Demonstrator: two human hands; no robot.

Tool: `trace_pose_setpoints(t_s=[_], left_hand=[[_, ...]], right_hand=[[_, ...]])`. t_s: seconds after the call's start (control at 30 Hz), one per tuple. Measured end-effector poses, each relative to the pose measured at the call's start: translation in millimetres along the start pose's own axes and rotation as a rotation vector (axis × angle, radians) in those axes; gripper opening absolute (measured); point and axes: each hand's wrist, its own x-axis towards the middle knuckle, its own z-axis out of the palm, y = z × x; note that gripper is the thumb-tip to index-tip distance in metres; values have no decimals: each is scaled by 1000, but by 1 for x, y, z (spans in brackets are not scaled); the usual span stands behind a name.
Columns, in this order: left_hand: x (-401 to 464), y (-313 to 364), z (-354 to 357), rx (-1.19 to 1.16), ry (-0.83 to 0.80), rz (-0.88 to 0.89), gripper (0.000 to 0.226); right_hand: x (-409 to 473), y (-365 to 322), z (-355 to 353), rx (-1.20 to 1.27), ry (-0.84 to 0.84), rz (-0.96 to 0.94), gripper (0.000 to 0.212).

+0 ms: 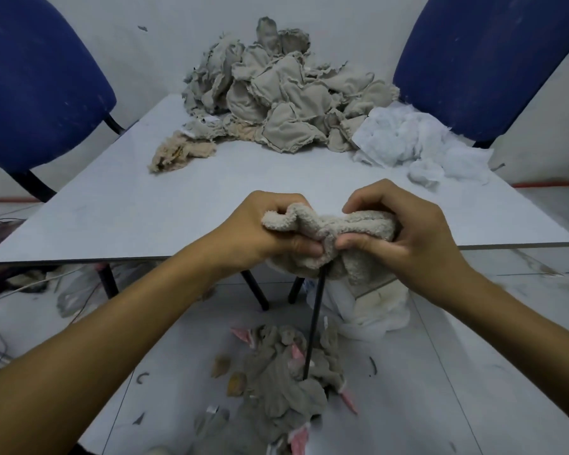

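- Both your forearms reach forward and meet at the near edge of the table [128, 208], hands level with each other and knuckles turned up.
- Your left hand [260, 231] is clenched on the left end of the fluffy beige fabric piece [355, 224], with the thumb pressed in underneath and the fingers curled over the top.
- Your right hand [408, 234] grasps the right end of the same piece, fingers wrapped over it and thumb tip meeting the left thumb at the middle fold.
- The fabric piece is bunched between the two hands, held in the air just above the table edge.
- A thin black rod [314, 326] comes out from beneath the fabric and slants down toward the grey cloth pile [286, 385] on the floor; you cannot tell whether its tip touches.
- On the far side of the table lies a heap of beige cloth pieces [276, 100], with white stuffing [411, 139] just beside it on the right and a tan fuzzy scrap [181, 154] on the left.
- Under the table sits a crumpled white bag [381, 316] with cream material showing inside.
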Motion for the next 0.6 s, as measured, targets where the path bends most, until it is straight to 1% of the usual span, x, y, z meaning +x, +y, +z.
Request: trace_pose_setpoints(t_s=[0.1, 0.2, 0.27, 0.33, 0.37, 0.43, 0.47, 0.53, 0.6], left_hand=[[1, -5, -1, 71, 13, 13, 20], [1, -6, -3, 90, 48, 58, 18], [-1, -7, -5, 22, 118, 90, 18], [-2, -9, -4, -80, 156, 87, 19], [-2, -11, -4, -92, 150, 79, 18], [-2, -17, -3, -29, 90, 43, 21], [-2, -20, -1, 21, 42, 9, 21], [-4, -24, 1, 140, -38, -50, 11], [-3, -24, 2, 184, -64, -71, 16]], right_hand=[[1, -1, 1, -54, -40, -17, 35], [0, -1, -1, -40, -67, 11, 34], [1, -4, -3, 0, -21, 29, 32], [4, -7, -6, -8, 31, 7, 30], [6, -8, -7, -27, 35, -14, 30], [5, -5, -6, -67, -37, -33, 31], [2, -2, -3, -78, -96, -9, 33], [-8, 5, 6, -72, -176, 84, 32], [-18, 9, 13, -52, -168, 141, 27]])
